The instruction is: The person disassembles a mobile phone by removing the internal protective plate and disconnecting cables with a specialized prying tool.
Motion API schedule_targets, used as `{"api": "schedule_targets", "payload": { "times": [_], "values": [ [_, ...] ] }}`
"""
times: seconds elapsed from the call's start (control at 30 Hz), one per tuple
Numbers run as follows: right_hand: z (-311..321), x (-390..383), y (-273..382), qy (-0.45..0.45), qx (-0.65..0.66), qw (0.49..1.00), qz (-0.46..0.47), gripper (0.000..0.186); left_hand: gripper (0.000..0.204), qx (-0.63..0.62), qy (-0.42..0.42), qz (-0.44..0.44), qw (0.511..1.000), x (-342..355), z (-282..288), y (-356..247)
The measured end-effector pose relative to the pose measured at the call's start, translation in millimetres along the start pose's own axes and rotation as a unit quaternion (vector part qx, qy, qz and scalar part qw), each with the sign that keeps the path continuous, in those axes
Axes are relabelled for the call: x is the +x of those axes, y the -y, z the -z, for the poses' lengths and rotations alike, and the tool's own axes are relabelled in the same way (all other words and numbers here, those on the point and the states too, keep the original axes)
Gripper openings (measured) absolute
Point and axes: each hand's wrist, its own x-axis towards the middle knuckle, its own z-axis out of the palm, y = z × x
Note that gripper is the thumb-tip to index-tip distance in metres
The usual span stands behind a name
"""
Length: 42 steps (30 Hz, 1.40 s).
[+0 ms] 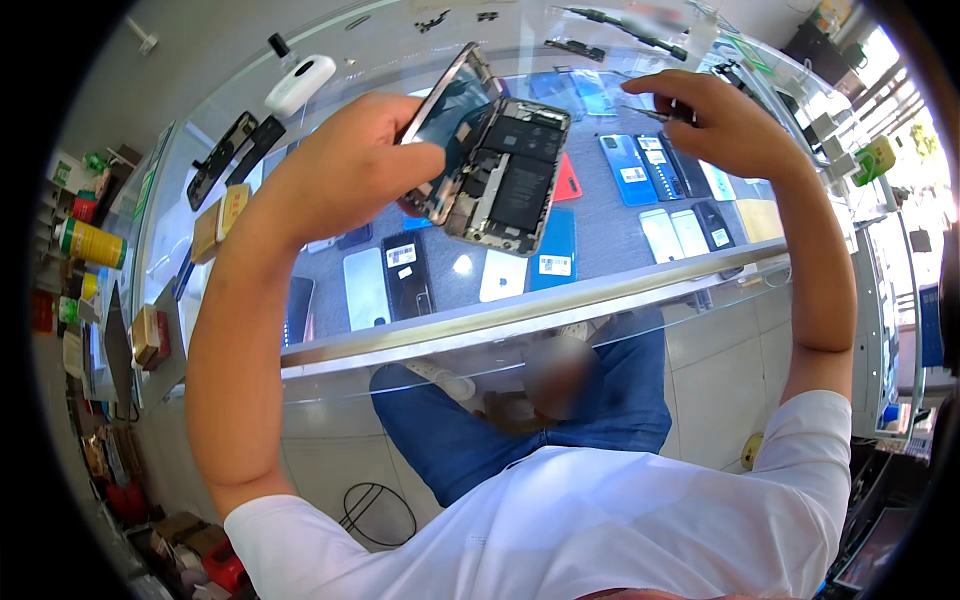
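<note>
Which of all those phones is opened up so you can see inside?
The phone in the left hand: its screen is tilted up, baring its insides. The phones below show only their outsides.

"Where did the light come from?"

"Strongest from an opening (905, 90) beyond the counter's (540, 315) right edge, washed out to white."

"Any glare?"

"A white spot (462, 264) shone near the front edge, which gleamed too."

"Was everything sharp?"

"Mostly; blur veiled small areas by the far edge and below the front one. Lines bowed toward the black rim."
</note>
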Motion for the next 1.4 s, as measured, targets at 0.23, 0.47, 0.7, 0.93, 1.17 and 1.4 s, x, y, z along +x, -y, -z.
{"api": "schedule_targets", "payload": {
  "times": [0.23,0.47,0.7,0.93,1.17,1.4],
  "values": [
    [27,-3,-3,-0.066,0.178,0.976,0.105,0.023,0.032,-0.023,-0.013,-0.013,1.0,1,-7,1],
    [44,14,54,-0.098,0.301,0.931,0.183,0.02,0.032,-0.006,-0.018,0.006,1.0,2,-4,8],
    [2,45,99,-0.041,0.509,0.843,0.167,0.025,0.029,-0.026,-0.01,0.002,1.0,3,-5,3],
    [-25,30,120,-0.038,0.44,0.886,0.138,0.023,0.027,-0.042,-0.009,-0.012,0.999,1,-5,1],
    [-27,30,123,-0.026,0.418,0.9,0.122,0.024,0.026,-0.036,-0.028,-0.02,0.999,-1,-9,-2],
    [-22,31,104,-0.101,0.414,0.893,0.141,0.024,0.027,-0.022,-0.021,-0.013,0.999,1,-6,3]
  ]
}}
